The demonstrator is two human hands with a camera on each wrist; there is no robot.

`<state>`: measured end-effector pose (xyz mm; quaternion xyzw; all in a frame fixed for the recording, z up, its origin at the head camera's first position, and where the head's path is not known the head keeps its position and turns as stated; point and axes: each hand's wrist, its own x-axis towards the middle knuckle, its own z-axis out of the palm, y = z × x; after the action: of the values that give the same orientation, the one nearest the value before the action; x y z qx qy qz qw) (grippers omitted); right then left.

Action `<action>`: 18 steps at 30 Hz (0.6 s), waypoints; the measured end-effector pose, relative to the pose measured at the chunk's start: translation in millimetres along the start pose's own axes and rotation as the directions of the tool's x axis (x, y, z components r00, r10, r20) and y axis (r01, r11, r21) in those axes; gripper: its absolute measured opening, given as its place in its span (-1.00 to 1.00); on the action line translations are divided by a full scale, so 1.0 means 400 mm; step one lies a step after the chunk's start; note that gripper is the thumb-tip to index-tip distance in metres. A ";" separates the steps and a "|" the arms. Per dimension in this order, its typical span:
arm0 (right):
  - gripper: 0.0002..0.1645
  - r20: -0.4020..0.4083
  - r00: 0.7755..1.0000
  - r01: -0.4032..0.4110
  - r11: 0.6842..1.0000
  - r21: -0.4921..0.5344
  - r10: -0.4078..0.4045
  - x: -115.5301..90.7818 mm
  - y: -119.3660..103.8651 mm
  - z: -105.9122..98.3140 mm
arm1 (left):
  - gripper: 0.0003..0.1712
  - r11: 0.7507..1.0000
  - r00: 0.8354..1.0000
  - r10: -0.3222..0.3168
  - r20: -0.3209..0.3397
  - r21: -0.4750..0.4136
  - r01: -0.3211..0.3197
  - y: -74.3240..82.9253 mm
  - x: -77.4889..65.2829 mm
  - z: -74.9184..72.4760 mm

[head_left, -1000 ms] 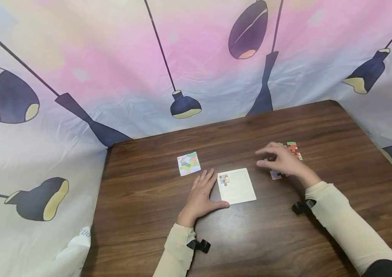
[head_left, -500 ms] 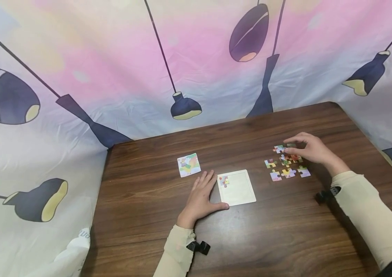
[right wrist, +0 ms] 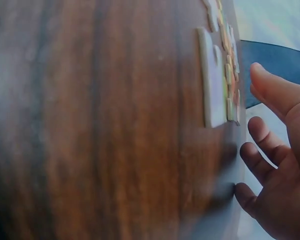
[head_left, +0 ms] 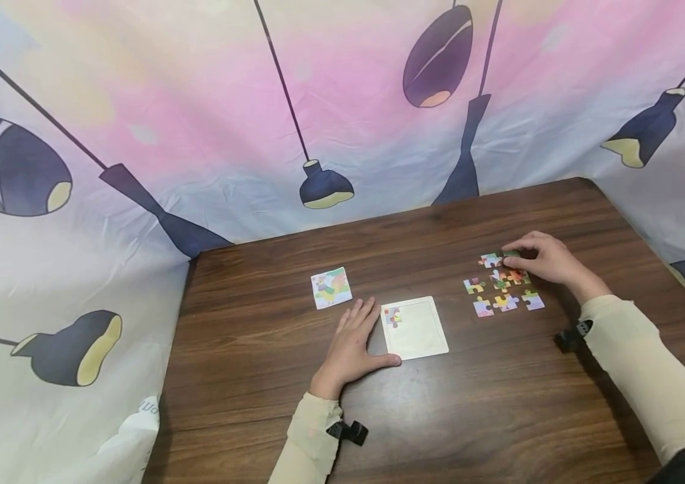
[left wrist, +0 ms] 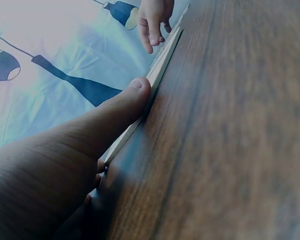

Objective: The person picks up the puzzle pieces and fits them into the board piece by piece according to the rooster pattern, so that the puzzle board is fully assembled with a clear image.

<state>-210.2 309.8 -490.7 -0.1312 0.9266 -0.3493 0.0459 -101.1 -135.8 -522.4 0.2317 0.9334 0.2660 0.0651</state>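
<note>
In the head view my left hand (head_left: 348,346) lies at the left side of a pale square puzzle tray (head_left: 417,336), fingers straight and thumb at its near edge. The left wrist view shows that thumb (left wrist: 140,87) against the tray edge. One colourful jigsaw piece (head_left: 393,316) sits in the tray's upper left corner. My right hand (head_left: 548,259) hovers at the far right of a group of loose jigsaw pieces (head_left: 502,302). Its thumb and forefinger are apart beside a green piece (head_left: 510,254), partly hidden. No held piece shows in the right wrist view.
A small square picture card (head_left: 331,288) lies left of the tray on the dark wooden table (head_left: 245,376). A cloth backdrop (head_left: 209,134) printed with lamps hangs behind the table and along its sides.
My right hand has moved right and away from me, from above the left of the loose pieces to their far right, uncovering most of them. The left hand stays at the tray.
</note>
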 end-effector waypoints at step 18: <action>-0.73 0.001 1.000 0.017 0.998 -0.058 -0.017 0.017 -0.011 0.021 | 0.32 1.000 1.000 0.001 0.006 -0.002 -0.001 0.002 0.003 -0.003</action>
<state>-214.3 299.6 -494.1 -0.1405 0.9352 -0.3227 0.0392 -101.9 -135.3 -520.9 0.2330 0.9329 0.2660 0.0681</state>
